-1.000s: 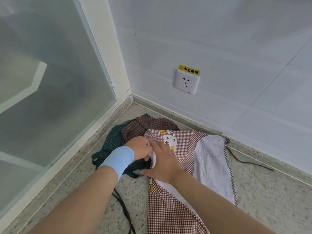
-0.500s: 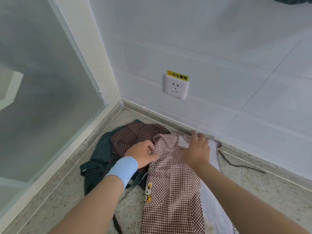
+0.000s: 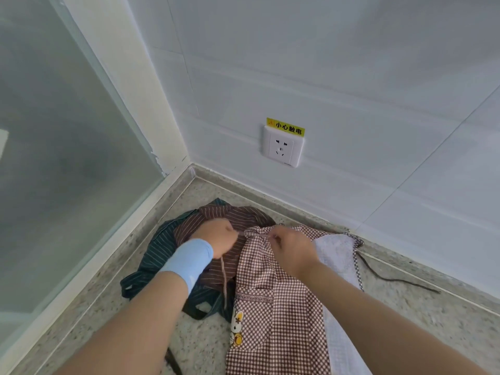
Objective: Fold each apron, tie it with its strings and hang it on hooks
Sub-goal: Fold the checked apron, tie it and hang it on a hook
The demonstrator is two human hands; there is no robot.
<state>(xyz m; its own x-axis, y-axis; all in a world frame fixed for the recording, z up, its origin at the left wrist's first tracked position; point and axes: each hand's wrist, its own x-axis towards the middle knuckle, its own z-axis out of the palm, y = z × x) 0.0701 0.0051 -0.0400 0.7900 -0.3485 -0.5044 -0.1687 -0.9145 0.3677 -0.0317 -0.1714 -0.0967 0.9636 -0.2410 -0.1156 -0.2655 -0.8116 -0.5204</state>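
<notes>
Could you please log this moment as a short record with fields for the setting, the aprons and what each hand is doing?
setting: speckled counter in a corner, wall socket above
checked apron: brown-white, partly bunched, being handled
striped aprons: brown one lying on green one, unfolded
left hand: grip closed on a thin string
right hand: pinching checked apron's top edge
hooks: not in view

indoor room corner: tiled wall point(image 3: 351, 77), socket point(image 3: 282, 148), speckled stone floor point(image 3: 433, 320)
</notes>
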